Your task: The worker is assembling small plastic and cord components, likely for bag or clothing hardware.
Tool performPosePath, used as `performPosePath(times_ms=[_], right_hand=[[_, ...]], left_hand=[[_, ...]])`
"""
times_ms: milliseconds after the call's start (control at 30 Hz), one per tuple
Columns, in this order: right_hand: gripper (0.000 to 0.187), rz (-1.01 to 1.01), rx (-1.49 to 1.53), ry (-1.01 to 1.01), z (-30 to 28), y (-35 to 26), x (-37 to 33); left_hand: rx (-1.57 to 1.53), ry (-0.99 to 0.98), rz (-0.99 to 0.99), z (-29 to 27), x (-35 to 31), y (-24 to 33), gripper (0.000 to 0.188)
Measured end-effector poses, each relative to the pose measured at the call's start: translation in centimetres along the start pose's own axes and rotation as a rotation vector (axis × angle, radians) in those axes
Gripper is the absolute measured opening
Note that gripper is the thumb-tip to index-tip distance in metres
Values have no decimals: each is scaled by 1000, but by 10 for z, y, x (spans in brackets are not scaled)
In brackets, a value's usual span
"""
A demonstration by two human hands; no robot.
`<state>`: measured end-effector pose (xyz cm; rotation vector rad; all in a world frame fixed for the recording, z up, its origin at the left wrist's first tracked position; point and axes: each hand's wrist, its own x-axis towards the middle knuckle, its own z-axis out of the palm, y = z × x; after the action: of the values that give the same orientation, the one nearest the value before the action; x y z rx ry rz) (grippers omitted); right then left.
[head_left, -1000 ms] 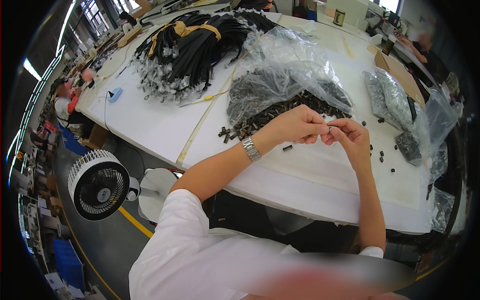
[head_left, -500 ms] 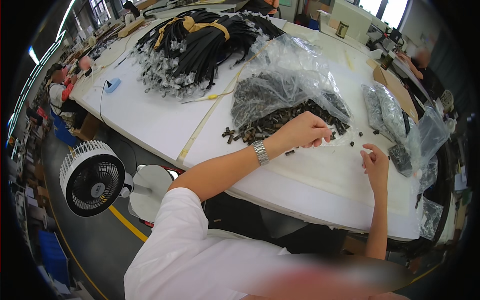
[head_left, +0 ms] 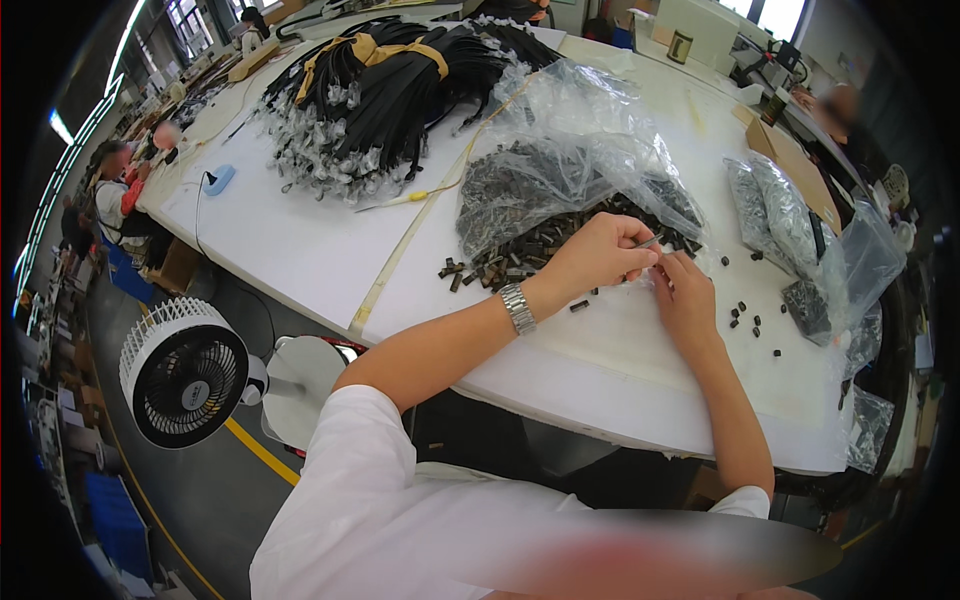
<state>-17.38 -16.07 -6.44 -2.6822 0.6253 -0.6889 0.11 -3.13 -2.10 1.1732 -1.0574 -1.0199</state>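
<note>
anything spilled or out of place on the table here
Small dark pieces lie loose on the white table, spread out from the clear plastic bag, and several strays sit to the right of the right hand. That looks like a spill, though it may be deliberate.

Bright windows [head_left: 780,18] beyond a white table [head_left: 300,250], strip lights [head_left: 62,127] far left, grey floor [head_left: 225,500] with yellow line [head_left: 262,452].

White-and-black fan [head_left: 190,380], left of frame | tied bundle of black straps [head_left: 390,115], upper left of centre | yellow-handled tool [head_left: 416,197], just below | cardboard box [head_left: 800,172], upper right | yellow floor stripe [head_left: 262,451], lower left
</note>
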Motion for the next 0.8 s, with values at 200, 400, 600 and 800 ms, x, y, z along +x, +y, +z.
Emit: performPosePath(times_ms=[200,400,600,800], right_hand=[[21,-145,-182,188,-1,3,7],[20,-114,-139,113,3,7,6],[24,-108,-38,115,1,7,4],[28,-21,152,174,-3,16,4]], left_hand=[[72,-13,-40,-2,-1,7,17],[123,-20,-30,0,-2,4,21],[128,-31,-52,-2,-1,1,18],[137,-25,-39,-2,0,2,19]])
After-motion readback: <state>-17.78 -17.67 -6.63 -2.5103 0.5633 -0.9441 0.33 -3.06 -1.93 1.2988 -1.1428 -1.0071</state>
